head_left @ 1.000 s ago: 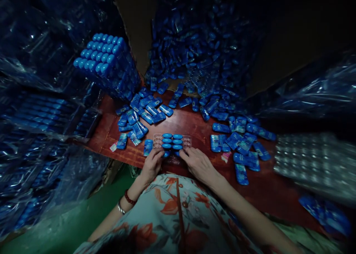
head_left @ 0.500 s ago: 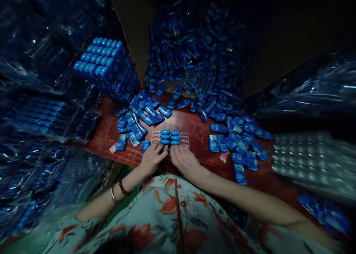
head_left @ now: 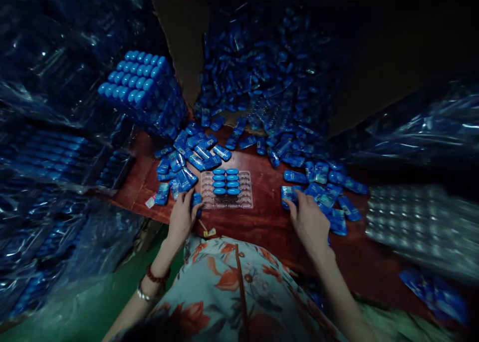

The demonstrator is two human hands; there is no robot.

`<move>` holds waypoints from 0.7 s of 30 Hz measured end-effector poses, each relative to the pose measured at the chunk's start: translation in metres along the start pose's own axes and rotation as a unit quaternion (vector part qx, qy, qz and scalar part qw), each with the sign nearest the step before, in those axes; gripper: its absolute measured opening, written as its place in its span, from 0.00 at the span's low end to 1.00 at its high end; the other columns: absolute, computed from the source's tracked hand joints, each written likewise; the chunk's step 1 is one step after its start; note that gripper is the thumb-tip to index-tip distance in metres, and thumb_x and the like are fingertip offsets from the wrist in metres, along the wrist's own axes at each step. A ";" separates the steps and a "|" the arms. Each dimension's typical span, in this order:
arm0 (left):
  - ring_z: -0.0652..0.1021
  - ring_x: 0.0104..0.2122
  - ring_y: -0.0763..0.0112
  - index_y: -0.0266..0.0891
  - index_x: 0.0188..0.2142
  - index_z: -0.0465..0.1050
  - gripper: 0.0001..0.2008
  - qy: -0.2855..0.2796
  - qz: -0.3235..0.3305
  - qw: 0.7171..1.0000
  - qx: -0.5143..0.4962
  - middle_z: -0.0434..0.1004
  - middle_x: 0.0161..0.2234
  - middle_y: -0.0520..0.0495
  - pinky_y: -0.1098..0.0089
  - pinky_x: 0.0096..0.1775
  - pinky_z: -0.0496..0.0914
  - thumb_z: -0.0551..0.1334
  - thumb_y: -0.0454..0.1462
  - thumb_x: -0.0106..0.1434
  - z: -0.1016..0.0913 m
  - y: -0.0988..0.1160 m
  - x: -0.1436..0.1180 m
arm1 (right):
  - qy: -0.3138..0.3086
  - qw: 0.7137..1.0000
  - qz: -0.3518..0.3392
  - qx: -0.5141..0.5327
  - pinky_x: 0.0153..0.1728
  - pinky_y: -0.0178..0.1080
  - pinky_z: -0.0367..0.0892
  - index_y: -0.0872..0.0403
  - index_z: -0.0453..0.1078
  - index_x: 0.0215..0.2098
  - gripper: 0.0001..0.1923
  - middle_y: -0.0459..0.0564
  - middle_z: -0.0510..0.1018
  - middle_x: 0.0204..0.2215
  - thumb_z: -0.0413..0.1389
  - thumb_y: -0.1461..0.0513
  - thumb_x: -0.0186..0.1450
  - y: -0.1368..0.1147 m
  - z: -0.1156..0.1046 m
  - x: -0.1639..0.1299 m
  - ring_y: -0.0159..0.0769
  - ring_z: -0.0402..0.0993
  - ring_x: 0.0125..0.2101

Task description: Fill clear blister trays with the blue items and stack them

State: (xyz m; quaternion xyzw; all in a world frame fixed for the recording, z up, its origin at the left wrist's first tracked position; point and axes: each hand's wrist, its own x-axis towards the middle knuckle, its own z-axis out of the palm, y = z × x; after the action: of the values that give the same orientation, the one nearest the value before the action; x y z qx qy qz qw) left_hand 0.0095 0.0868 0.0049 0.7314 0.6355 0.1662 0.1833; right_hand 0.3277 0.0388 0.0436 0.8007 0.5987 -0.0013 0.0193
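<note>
A clear plastic blister tray (head_left: 243, 194) lies on the red-brown table (head_left: 262, 222), with two short columns of blue capsule-shaped pieces (head_left: 225, 181) seated in its far half. My left hand (head_left: 182, 216) rests left of the tray, its fingers on a loose blue piece (head_left: 196, 200) at the edge of the left pile (head_left: 183, 160). My right hand (head_left: 310, 221) lies to the right, fingertips on the blue pieces of the right pile (head_left: 325, 192). Whether either hand has closed on a piece is hard to tell.
A tall stack of filled trays (head_left: 144, 90) stands at the back left. A big heap of loose blue pieces (head_left: 269, 72) fills a cardboard box behind. Empty clear trays (head_left: 419, 222) lie at the right. Plastic-wrapped bundles (head_left: 48, 147) crowd the left.
Both hands have left the near edge of the tray and moved apart, the left to the left pile, the right to the right pile. The tray now shows uncovered.
</note>
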 end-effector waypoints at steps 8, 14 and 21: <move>0.74 0.40 0.64 0.38 0.47 0.70 0.14 -0.018 0.016 0.988 -0.150 0.71 0.40 0.44 0.63 0.44 0.70 0.59 0.39 0.61 -0.009 -0.006 0.000 | -0.120 0.983 -0.104 0.090 0.29 0.35 0.63 0.56 0.64 0.41 0.09 0.54 0.76 0.36 0.49 0.60 0.66 -0.013 0.023 -0.004 0.40 0.74 0.36; 0.76 0.37 0.67 0.38 0.37 0.71 0.10 0.097 -0.061 0.950 -0.290 0.75 0.35 0.48 0.66 0.42 0.71 0.63 0.40 0.57 -0.020 0.027 -0.010 | -0.018 0.938 -0.118 0.326 0.40 0.41 0.67 0.55 0.66 0.42 0.13 0.54 0.77 0.37 0.44 0.56 0.68 -0.008 0.024 -0.023 0.41 0.74 0.38; 0.74 0.43 0.68 0.41 0.48 0.67 0.14 0.127 0.199 0.939 -0.251 0.73 0.40 0.44 0.65 0.45 0.71 0.56 0.31 0.63 0.025 0.051 0.002 | 0.001 0.875 -0.186 0.446 0.42 0.38 0.69 0.51 0.66 0.46 0.10 0.49 0.76 0.39 0.49 0.59 0.67 -0.049 0.013 -0.005 0.36 0.74 0.39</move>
State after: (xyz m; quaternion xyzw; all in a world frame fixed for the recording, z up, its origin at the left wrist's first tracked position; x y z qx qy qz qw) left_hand 0.0662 0.0814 0.0077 0.7456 0.4328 0.4451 0.2422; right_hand 0.2794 0.0479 0.0288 0.5979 0.6727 -0.2713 -0.3413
